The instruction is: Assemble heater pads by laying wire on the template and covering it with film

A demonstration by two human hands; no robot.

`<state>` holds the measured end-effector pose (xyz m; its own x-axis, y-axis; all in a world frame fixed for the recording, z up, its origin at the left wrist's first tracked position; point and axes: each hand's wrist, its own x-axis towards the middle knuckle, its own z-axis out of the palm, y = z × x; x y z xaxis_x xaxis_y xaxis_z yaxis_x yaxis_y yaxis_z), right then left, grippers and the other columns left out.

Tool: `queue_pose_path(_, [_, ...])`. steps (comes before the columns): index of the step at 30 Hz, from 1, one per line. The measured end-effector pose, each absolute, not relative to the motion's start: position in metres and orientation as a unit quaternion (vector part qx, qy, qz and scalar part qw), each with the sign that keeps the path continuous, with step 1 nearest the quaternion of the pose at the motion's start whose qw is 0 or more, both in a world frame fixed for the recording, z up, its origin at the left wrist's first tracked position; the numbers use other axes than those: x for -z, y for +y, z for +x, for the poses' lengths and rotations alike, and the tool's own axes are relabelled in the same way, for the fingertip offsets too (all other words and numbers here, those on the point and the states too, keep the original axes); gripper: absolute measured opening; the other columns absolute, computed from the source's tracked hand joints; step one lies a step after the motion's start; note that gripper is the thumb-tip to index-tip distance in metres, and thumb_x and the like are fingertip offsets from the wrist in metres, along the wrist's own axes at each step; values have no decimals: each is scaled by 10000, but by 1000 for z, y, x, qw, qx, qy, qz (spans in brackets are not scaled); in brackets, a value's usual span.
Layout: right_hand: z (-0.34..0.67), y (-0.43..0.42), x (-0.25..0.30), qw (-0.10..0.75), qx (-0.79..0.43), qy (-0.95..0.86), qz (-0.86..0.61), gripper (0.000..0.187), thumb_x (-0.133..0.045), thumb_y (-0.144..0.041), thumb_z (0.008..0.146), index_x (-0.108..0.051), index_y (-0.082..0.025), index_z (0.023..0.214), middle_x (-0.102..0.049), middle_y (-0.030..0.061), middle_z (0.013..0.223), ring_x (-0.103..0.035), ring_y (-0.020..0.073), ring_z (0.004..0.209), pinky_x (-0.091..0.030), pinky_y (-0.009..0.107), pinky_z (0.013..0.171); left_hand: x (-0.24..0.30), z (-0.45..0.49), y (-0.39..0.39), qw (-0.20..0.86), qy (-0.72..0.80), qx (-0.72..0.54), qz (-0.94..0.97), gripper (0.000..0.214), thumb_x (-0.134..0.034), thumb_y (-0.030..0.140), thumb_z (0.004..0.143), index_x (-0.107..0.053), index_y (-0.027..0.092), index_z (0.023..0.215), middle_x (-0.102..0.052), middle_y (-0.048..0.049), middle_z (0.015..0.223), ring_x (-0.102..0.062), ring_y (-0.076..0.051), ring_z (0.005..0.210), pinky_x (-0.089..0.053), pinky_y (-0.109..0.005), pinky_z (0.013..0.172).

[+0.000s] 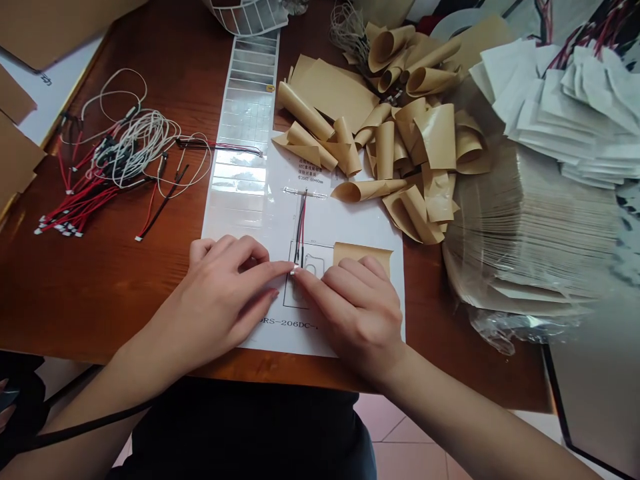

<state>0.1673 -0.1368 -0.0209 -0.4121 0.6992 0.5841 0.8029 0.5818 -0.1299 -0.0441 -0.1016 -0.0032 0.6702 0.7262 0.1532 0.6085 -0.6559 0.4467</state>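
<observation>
My left hand (225, 287) rests on a white printed sheet (350, 213), its index finger stretched out and its thumb apart below. My right hand (360, 300) comes from the other side with its index finger extended and the other fingers curled; its thumb is hidden. Both index fingertips touch a tiny white piece (295, 269), too small to name for certain, at the lower end of a red and black wire lead (302, 230). The lead lies along the sheet under a strip of clear tape (305, 193). A bent white wire (315, 261) lies beside it, partly behind my right hand.
Brown paper rolls (385, 147) crowd the sheet's upper right; a flat brown piece (363, 252) lies near my right hand. Tangled wire leads (125, 160) sit at left, beside a label strip (245, 113). Plastic-wrapped stacked sheets (530, 227) and white packets (560, 113) stand at right.
</observation>
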Motion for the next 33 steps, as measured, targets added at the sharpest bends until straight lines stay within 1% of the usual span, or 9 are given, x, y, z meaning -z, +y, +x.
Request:
queue_pose_path(4, [168, -138, 21, 291, 80, -840, -451, 142, -602, -72, 971, -725, -126, 926, -457, -27, 578, -347, 152, 636, -243, 330, 588, 4, -43, -102, 170, 370, -155, 900, 311, -535, 214, 1015, -680, 255, 1288, -604, -37, 1027, -572, -212, 961, -321, -414, 865])
queue_pose_path(8, [170, -138, 22, 289, 79, -840, -452, 157, -591, -73, 979, -730, -127, 928, -452, -28, 577, -342, 154, 640, -246, 329, 592, 5, -43, -102, 161, 371, -152, 902, 317, -516, 213, 1022, -684, 250, 1288, -606, -42, 1027, -574, -211, 955, -318, -417, 861])
queue_pose_path(13, [169, -137, 20, 281, 69, -842, -455, 166, -592, -78, 980, -746, -101, 921, -465, -16, 584, -347, 160, 646, -253, 334, 597, 7, -41, -103, 130, 369, -150, 908, 299, -517, 205, 1018, -702, 246, 1249, -613, -46, 1005, -574, -226, 931, -316, -432, 843])
queue_pose_path(20, [170, -137, 15, 264, 37, -851, -453, 204, -566, -53, 977, -748, -74, 885, -505, 16, 618, -351, 167, 661, -268, 331, 611, 5, -40, -105, 84, 367, -152, 914, 280, -561, 170, 985, -714, 242, 1208, -628, -46, 979, -581, -241, 888, -324, -458, 846])
queue_pose_path(24, [170, -140, 15, 250, 26, -857, -450, 184, -568, -64, 978, -743, -84, 927, -524, 15, 629, -356, 165, 660, -263, 338, 619, 5, -40, -105, 76, 367, -150, 915, 290, -550, 170, 986, -717, 247, 1210, -636, -53, 973, -579, -248, 884, -324, -467, 843])
queue_pose_path(29, [168, -144, 16, 234, 18, -853, -467, 137, -610, -143, 958, -744, -128, 975, -571, 7, 647, -392, 172, 669, -279, 349, 627, 5, -40, -105, 82, 371, -142, 914, 304, -503, 205, 1023, -717, 268, 1228, -660, -57, 962, -578, -232, 880, -323, -467, 854])
queue_pose_path(33, [170, -146, 12, 266, -43, -840, -471, 175, -569, -149, 943, -743, -139, 933, -561, 10, 651, -429, 174, 667, -318, 349, 625, 6, -41, -105, 77, 363, -156, 915, 298, -515, 186, 1028, -707, 277, 1236, -692, -38, 965, -592, -202, 876, -314, -446, 860])
